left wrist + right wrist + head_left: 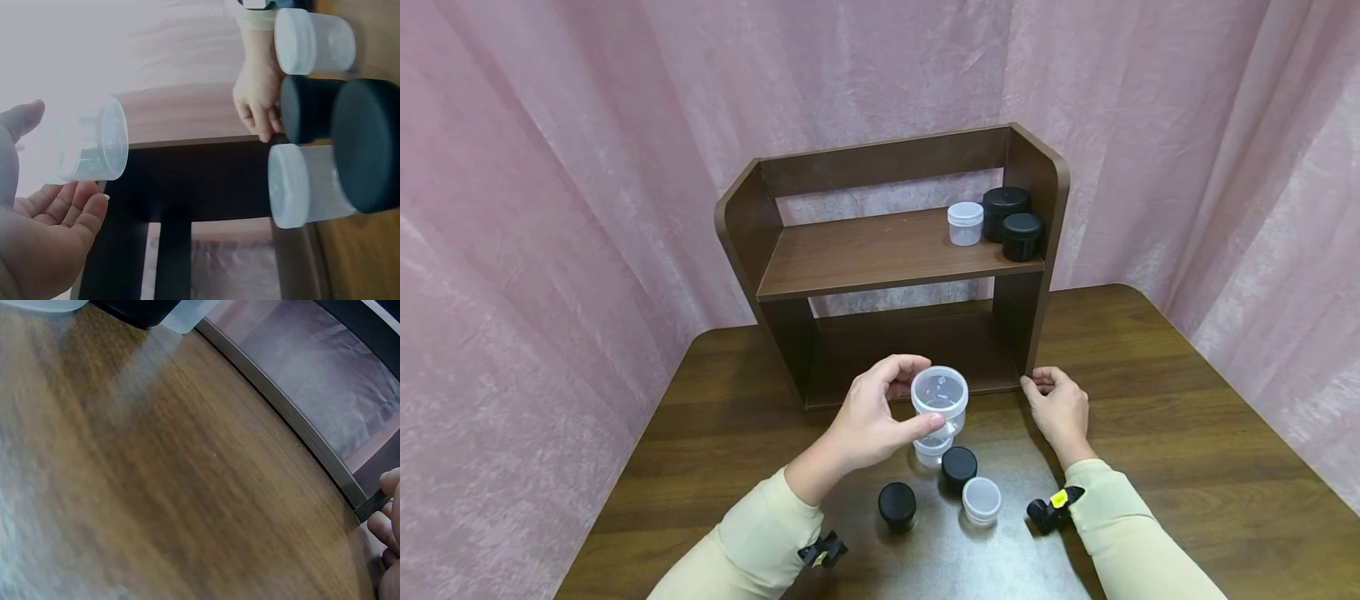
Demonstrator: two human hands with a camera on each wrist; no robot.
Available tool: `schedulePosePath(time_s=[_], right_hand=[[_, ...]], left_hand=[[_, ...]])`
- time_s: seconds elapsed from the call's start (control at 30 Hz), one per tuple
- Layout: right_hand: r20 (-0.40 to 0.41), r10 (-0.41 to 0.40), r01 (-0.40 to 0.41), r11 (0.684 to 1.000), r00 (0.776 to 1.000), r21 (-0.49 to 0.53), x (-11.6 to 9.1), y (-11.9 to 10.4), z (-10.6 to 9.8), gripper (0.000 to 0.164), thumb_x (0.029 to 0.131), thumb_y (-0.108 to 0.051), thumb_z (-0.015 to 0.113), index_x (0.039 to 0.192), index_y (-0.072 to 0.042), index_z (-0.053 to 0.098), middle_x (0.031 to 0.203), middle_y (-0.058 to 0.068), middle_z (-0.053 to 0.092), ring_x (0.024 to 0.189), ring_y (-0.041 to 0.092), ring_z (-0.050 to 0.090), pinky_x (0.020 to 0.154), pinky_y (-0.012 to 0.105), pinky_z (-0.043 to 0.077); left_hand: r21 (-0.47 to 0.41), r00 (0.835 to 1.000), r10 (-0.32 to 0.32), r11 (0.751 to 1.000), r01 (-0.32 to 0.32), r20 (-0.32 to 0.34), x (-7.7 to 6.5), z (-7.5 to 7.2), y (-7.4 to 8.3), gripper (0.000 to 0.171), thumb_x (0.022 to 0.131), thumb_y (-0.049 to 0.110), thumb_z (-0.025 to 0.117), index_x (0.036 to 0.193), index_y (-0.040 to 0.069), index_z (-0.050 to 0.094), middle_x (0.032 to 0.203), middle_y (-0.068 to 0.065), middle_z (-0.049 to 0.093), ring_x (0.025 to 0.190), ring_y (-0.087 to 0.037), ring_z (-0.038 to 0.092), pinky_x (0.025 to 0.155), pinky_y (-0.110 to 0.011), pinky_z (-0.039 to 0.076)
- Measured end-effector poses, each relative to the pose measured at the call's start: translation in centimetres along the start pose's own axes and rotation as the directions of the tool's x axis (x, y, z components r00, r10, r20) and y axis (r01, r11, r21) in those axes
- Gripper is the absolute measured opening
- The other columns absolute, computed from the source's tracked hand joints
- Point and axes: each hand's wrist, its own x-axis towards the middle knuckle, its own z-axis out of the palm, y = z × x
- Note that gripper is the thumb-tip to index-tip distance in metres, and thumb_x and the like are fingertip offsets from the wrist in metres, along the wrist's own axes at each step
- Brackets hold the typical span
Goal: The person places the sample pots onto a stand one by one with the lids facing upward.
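My left hand holds a clear plastic jar with a translucent lid, thumb on one side and fingers on the other, raised above the table. In the left wrist view this jar lies between the thumb and the curved fingers. My right hand pinches the lower front corner of the brown wooden shelf at its right side panel. The right wrist view shows the fingers at that corner. Overlapped by the held jar, a smaller clear jar stands on the table.
Two small black jars and another clear jar stand on the wooden table before the shelf. On the upper shelf, a white-lidded jar sits beside two black jars at the right end. Pink curtains hang behind.
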Motion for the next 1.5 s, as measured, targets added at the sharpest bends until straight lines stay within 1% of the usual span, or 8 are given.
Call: schedulePosePath(time_s=[0.23,0.37,0.53,0.77,1.0,1.17,1.3,1.5], right_hand=[[-0.005,0.004,-0.004,1.0,1.0,0.001,0.0,0.2,0.0,0.021,0.087,-0.03,0.07,0.096,-0.011,0.069,0.087,0.004,0.072,0.079,0.02,0.066,0.069,0.034,0.044],[-0.008,0.0,0.0,1.0,1.0,-0.002,0.0,0.2,-0.1,0.02,0.087,-0.029,0.07,0.096,-0.01,0.069,0.087,0.005,0.072,0.078,0.021,0.067,0.068,0.034,0.044],[-0.01,0.0,0.0,1.0,1.0,0.0,0.0,0.3,-0.2,0.02,0.087,-0.029,0.07,0.096,-0.01,0.069,0.087,0.005,0.072,0.079,0.021,0.067,0.068,0.034,0.044],[0.003,0.007,-0.007,1.0,1.0,-0.007,0.0,0.6,-0.1,0.021,0.088,-0.031,0.069,0.096,-0.011,0.069,0.088,0.004,0.072,0.08,0.021,0.067,0.069,0.034,0.044],[0.001,-0.003,0.003,1.0,1.0,-0.007,0.1,0.2,-0.1,0.021,0.088,-0.031,0.069,0.095,-0.011,0.068,0.087,0.004,0.071,0.08,0.021,0.066,0.07,0.035,0.045],[0.002,-0.004,0.004,1.0,1.0,0.004,0.2,0.0,-0.2,0.02,0.088,-0.03,0.07,0.095,-0.011,0.068,0.087,0.005,0.071,0.079,0.021,0.066,0.068,0.034,0.045],[0.006,0.0,0.0,1.0,1.0,0.006,0.1,0.0,-0.1,0.02,0.088,-0.03,0.069,0.095,-0.011,0.068,0.087,0.005,0.071,0.079,0.021,0.065,0.068,0.034,0.045],[0.001,-0.004,0.004,1.0,1.0,0.005,-0.2,0.0,0.1,0.02,0.088,-0.03,0.07,0.094,-0.011,0.068,0.086,0.004,0.071,0.078,0.02,0.066,0.069,0.034,0.045]], left_hand=[[0.005,0.997,0.062,0.998,-0.062,-0.043,2.3,0.2,-1.9,0.056,0.073,0.015,0.084,0.122,0.004,0.059,0.107,-0.003,0.062,0.097,-0.014,0.059,0.085,-0.029,0.052],[-0.046,0.992,0.086,0.995,-0.09,-0.089,4.3,-0.4,-1.4,0.056,0.075,0.011,0.082,0.124,0.0,0.058,0.108,-0.005,0.062,0.098,-0.014,0.06,0.087,-0.029,0.052],[-0.084,0.987,0.074,0.993,-0.087,-0.141,7.2,-1.3,-0.4,0.056,0.077,0.01,0.08,0.126,-0.002,0.056,0.112,-0.009,0.063,0.098,-0.017,0.061,0.088,-0.029,0.052],[-0.079,0.984,0.033,0.996,-0.048,-0.173,10.5,-2.2,0.1,0.057,0.078,0.013,0.079,0.127,-0.002,0.056,0.109,-0.009,0.064,0.097,-0.017,0.062,0.089,-0.028,0.051],[0.017,0.982,-0.015,1.0,0.018,-0.187,13.5,-2.5,0.1,0.058,0.078,0.021,0.08,0.128,0.003,0.059,0.108,-0.005,0.062,0.093,-0.014,0.063,0.086,-0.028,0.052],[0.046,0.985,-0.054,0.997,0.062,-0.162,15.5,-2.2,-0.1,0.059,0.08,0.025,0.079,0.131,0.004,0.058,0.109,-0.005,0.058,0.091,-0.012,0.064,0.081,-0.023,0.052],[0.063,0.984,-0.097,0.992,0.107,-0.149,16.8,-1.9,-0.6,0.06,0.081,0.027,0.078,0.132,0.003,0.057,0.111,-0.005,0.058,0.093,-0.011,0.064,0.077,-0.02,0.053],[0.103,0.978,-0.125,0.984,0.143,-0.165,17.7,-1.6,-1.1,0.059,0.081,0.027,0.078,0.132,0.004,0.058,0.112,-0.005,0.064,0.091,-0.011,0.065,0.074,-0.019,0.052]])
